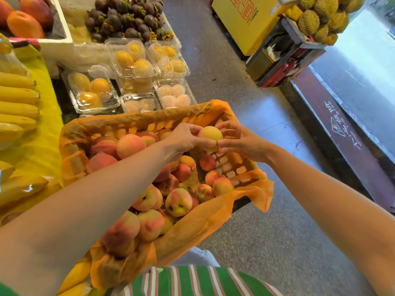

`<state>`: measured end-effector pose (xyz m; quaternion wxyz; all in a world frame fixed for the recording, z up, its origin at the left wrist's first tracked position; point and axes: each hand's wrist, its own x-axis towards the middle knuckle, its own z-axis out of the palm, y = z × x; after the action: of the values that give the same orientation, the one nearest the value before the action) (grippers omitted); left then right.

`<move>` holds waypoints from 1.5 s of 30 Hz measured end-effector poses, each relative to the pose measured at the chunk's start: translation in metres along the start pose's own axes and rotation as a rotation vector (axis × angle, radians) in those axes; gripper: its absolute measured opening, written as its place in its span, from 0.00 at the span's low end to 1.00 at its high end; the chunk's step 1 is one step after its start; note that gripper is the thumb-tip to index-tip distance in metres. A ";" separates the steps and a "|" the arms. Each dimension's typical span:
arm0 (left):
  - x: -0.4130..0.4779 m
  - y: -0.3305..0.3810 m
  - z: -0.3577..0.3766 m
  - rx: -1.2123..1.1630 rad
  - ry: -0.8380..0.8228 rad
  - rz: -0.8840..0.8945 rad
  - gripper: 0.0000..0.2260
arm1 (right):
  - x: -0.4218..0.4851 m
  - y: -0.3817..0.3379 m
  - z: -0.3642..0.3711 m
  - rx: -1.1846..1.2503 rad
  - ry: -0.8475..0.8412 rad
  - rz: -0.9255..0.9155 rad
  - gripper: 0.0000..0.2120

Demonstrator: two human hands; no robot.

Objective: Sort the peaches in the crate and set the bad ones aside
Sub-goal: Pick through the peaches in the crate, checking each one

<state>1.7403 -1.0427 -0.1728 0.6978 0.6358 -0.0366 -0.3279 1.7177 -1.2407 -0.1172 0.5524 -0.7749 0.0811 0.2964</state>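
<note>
A crate [237, 167] lined with orange paper holds several pink-yellow peaches [178, 201]. Above its far right corner I hold one pale yellow peach [210, 134] between both hands. My left hand [186, 138] grips it from the left, thumb and fingers around it. My right hand [237, 141] pinches it from the right with its fingertips. The peaches lie mostly in the crate's left and near parts. Bare slatted floor shows at the far right under the held peach.
Clear plastic boxes of yellow fruit [132, 60] stand just beyond the crate. Bananas [18, 103] lie on a yellow cloth at left, mangosteens [126, 18] at the back. Grey floor [277, 242] lies to the right, with a durian stand [316, 20] and a yellow box [245, 20] farther off.
</note>
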 end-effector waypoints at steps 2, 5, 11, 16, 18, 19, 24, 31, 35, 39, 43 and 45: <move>0.002 -0.005 0.005 -0.002 0.047 0.002 0.19 | 0.002 0.001 -0.003 0.014 0.030 -0.003 0.24; 0.003 -0.002 0.010 -0.117 -0.028 -0.135 0.18 | 0.003 0.005 -0.005 0.030 0.068 -0.021 0.20; 0.016 0.002 0.013 0.031 -0.059 -0.145 0.19 | 0.001 0.012 -0.027 -0.069 0.071 -0.046 0.13; 0.031 -0.011 0.031 0.581 -0.090 -0.178 0.28 | -0.004 0.027 -0.059 -0.392 0.393 -0.120 0.13; 0.039 -0.021 0.039 0.720 -0.117 -0.172 0.29 | -0.008 0.034 -0.057 -0.319 0.267 0.041 0.23; 0.044 -0.025 0.043 0.769 -0.101 -0.168 0.30 | -0.008 0.039 -0.054 -0.279 0.196 0.106 0.27; 0.069 -0.040 0.054 0.871 0.139 -0.099 0.28 | 0.005 0.064 -0.033 -0.268 0.205 0.006 0.28; 0.099 -0.054 0.057 0.914 0.291 -0.103 0.20 | 0.011 0.082 -0.036 -0.300 0.218 -0.103 0.31; 0.109 -0.063 0.057 0.987 0.165 -0.145 0.19 | 0.012 0.085 -0.040 -0.290 0.202 -0.126 0.31; 0.105 -0.061 0.051 1.057 -0.011 -0.199 0.25 | 0.010 0.085 -0.040 -0.277 0.178 -0.155 0.31; 0.086 -0.045 0.039 1.177 -0.029 -0.029 0.19 | 0.011 0.082 -0.047 -0.401 0.213 -0.156 0.31; 0.073 -0.030 0.027 1.193 0.019 0.198 0.14 | 0.014 0.073 -0.050 -0.589 0.386 -0.247 0.29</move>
<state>1.7729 -1.1020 -0.2217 0.2484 0.9139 -0.2668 -0.1784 1.7146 -1.3107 -0.1737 0.3121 -0.9461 0.0009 0.0868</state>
